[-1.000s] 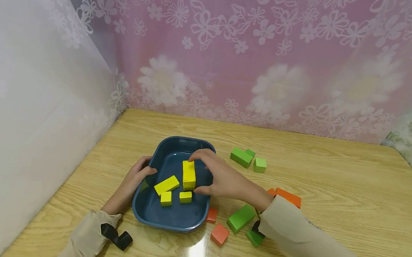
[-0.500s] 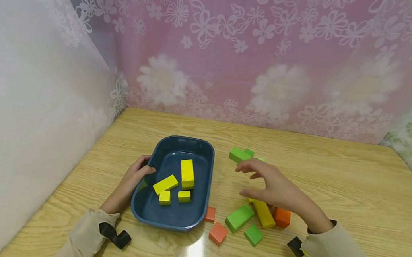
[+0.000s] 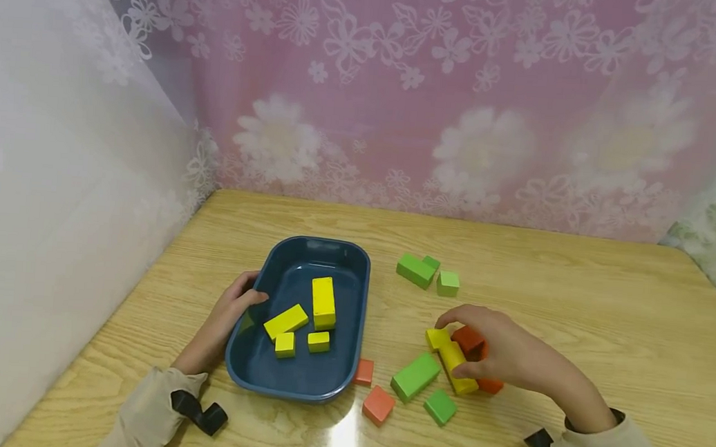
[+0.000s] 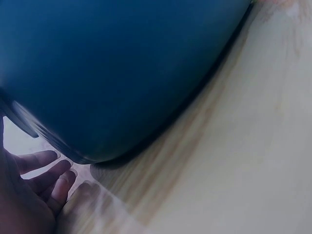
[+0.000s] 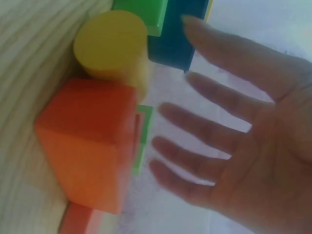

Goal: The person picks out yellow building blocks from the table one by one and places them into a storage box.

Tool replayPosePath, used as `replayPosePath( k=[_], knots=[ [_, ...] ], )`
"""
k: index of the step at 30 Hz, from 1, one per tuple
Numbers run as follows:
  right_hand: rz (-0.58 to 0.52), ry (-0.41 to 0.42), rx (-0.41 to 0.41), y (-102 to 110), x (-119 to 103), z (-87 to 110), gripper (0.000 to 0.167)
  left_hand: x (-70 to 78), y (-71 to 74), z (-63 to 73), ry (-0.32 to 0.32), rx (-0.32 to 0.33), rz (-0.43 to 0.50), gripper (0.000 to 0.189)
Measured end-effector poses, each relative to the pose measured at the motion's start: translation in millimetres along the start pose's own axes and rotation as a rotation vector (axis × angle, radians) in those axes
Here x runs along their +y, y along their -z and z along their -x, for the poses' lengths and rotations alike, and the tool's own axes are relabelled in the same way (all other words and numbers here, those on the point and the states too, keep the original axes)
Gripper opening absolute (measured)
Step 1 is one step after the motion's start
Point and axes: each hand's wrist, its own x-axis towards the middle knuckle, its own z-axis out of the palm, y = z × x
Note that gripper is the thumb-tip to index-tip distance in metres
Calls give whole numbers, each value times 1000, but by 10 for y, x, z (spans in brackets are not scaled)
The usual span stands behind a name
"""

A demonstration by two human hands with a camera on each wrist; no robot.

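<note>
A dark blue plastic tub [image 3: 360, 320] stands on the table, with several yellow wooden blocks [image 3: 322, 303] lying in it. My left hand [image 3: 229, 318] holds the tub's left side, thumb over the rim and fingers outside. In the left wrist view the tub's outer wall [image 4: 126, 78] fills the top. Over a cluster at the right hovers my right hand [image 3: 505, 351], its fingers spread. Beneath it lie a yellow cylinder [image 3: 455, 369], a small yellow block [image 3: 437, 338] and orange-red blocks [image 3: 468, 338]. The right wrist view shows fingers [image 5: 204, 126] apart from the orange block [image 5: 87, 146].
Green blocks [image 3: 416, 270] lie behind the cluster. Nearer the front are a long green block [image 3: 416, 376], a green cube [image 3: 441, 407] and a red cube [image 3: 378, 406]. Another red block [image 3: 364, 372] sits against the tub. A floral curtain [image 3: 366, 113] hangs behind the table.
My right hand has left the yellow block in the tub and moved right, then down over the cylinder and orange-red blocks. My left hand keeps its hold on the tub.
</note>
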Motion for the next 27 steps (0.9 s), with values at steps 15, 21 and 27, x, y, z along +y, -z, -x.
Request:
replayPosePath(
  k=[15, 21, 27],
  knots=[
    [165, -26, -94, -133, 46, 34, 79, -8, 8, 15, -13, -4, 5, 46],
    [187, -11, -66, -165, 60, 29, 73, -11, 5, 11, -8, -5, 9, 45],
    [173, 31, -68, -164, 56, 9, 62, 1, 11, 12, -4, -5, 8, 46]
  ],
)
